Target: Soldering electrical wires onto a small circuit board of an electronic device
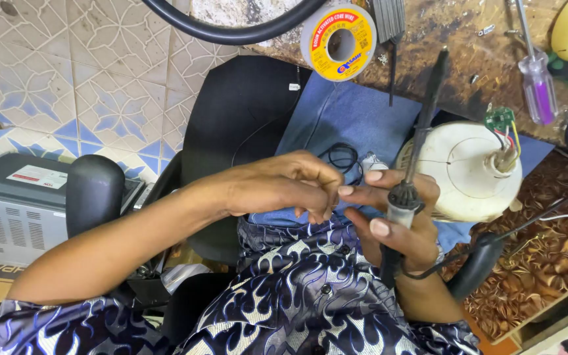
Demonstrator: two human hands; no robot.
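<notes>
progress: soldering iron (407,190) held over lap, tip up and clear of the white housing (465,172); its green board (499,119) untouched, wires attached; solder spool (338,42) on bench (468,59), so joint looks not started | right hand (399,220): fingers wrapped round iron handle | left hand (284,184): fingers pressed together, meeting right fingertips; whether they pinch anything, cannot tell

A round spool of wire (338,42) with a yellow label lies on the brown bench (468,46). A screwdriver (538,82) with a clear purple handle lies near it. On the tiled floor (100,85) sits a grey box (14,210), just beside a black chair (231,118).
</notes>
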